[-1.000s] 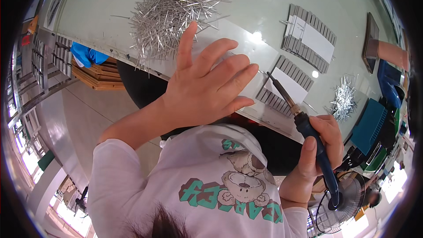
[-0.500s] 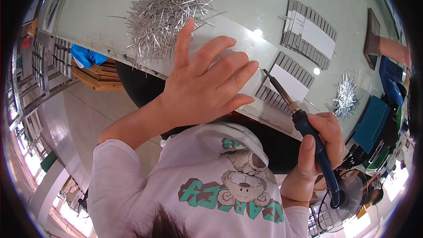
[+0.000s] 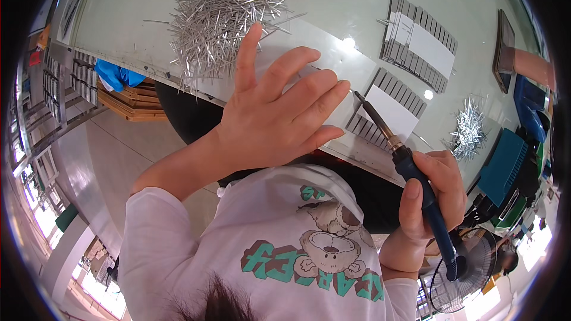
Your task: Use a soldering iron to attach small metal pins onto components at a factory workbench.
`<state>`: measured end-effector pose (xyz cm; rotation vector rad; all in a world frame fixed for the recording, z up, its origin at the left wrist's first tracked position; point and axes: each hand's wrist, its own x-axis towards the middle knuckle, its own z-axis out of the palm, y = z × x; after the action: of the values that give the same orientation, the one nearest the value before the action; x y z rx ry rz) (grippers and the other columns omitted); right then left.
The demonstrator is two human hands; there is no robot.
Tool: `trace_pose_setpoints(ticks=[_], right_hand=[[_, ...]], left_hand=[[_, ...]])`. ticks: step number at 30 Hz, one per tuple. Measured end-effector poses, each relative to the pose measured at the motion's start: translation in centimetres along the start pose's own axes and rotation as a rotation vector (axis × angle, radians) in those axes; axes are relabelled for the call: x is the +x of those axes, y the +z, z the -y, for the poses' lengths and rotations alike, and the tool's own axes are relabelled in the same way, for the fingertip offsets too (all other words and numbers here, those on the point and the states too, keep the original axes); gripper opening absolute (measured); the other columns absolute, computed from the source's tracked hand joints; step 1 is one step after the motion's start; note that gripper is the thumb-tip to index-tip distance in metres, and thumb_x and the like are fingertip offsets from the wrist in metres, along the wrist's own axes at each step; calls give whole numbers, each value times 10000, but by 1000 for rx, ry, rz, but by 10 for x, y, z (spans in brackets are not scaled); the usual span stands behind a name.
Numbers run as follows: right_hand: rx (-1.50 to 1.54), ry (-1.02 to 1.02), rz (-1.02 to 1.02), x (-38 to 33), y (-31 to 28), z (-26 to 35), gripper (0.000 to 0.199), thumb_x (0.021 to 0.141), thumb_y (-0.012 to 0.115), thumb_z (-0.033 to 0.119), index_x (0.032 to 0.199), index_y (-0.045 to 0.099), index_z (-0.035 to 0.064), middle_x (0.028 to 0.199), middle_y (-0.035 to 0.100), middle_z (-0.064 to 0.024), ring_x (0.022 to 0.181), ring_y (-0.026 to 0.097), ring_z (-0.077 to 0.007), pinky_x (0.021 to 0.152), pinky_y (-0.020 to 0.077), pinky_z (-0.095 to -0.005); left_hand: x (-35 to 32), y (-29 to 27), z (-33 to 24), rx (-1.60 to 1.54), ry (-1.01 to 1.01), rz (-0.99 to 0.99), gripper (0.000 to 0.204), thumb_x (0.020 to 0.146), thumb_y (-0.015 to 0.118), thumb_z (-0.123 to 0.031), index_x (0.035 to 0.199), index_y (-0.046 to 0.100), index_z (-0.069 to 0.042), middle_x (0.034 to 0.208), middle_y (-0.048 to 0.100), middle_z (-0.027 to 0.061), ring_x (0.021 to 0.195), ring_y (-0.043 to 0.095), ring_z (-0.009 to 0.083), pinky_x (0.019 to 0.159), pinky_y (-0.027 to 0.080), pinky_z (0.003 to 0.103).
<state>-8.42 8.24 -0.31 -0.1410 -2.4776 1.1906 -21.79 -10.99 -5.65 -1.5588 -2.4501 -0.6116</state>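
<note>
My left hand (image 3: 285, 104) hovers over or rests on the near part of the table, palm down. Its fingers are apart and slightly bent; what lies beneath them is mostly hidden. In my right hand (image 3: 434, 193) is a soldering iron (image 3: 380, 122) with a dark blue handle. Its thin tip points up and left, close to my left index fingertip. Right beside the tip lies a row of grey strips (image 3: 395, 80) partly covered by a white rectangle (image 3: 389, 113). A big heap of thin silvery metal pins (image 3: 220, 24) spreads beyond my left hand.
Further back sits another row of grey strips with a white sheet (image 3: 428, 53). A smaller heap of shiny wire pieces (image 3: 468, 128) lies at the right. Another person's forearm (image 3: 532, 70) reaches in by a dark flat tray (image 3: 504, 50). A fan (image 3: 464, 273) stands lower right.
The soldering iron has shifted very slightly up and left with my right hand. My left hand stays almost still.
</note>
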Motion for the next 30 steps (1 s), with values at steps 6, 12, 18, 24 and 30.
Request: trace_pose_setpoints(ticks=[6,12,18,24,30], right_hand=[[8,37,-36,-2,2,2,234,787,672,161,915,626,-29,667,567,-110,586,552,-221,540,433,-290],[90,84,-222,-17,-9,2,364,841,609,287,917,587,-69,725,565,-152,633,522,-231,578,404,-315],[139,83,-297,-54,-55,-29,392,839,584,315,939,579,-64,789,560,-164,724,532,-243,631,404,-312],[-168,71,-444,-74,-117,-32,426,858,574,314,1014,580,-82,942,586,-175,791,534,-216,676,412,-298],[-161,200,-326,-53,-183,-3,377,864,543,258,1047,589,-69,998,577,-146,777,529,-168,676,403,-251]], left_hand=[[0,1,0,5,5,-10,454,750,662,-417,1092,666,-118,1064,555,12,1092,480,270,1056,179,627],[-1,1,1,1,3,-12,438,751,657,-412,1072,676,-114,1057,556,9,1089,479,269,1056,180,623],[0,-1,0,15,12,-29,435,765,649,-415,1072,675,-108,1054,558,13,1077,488,272,1056,182,618],[2,3,4,50,58,-45,402,745,674,-383,1054,658,-126,1067,547,4,1083,497,255,1034,207,631],[7,-5,1,112,141,10,405,796,641,-333,1125,630,-96,1084,553,34,1091,488,291,1062,178,582]])
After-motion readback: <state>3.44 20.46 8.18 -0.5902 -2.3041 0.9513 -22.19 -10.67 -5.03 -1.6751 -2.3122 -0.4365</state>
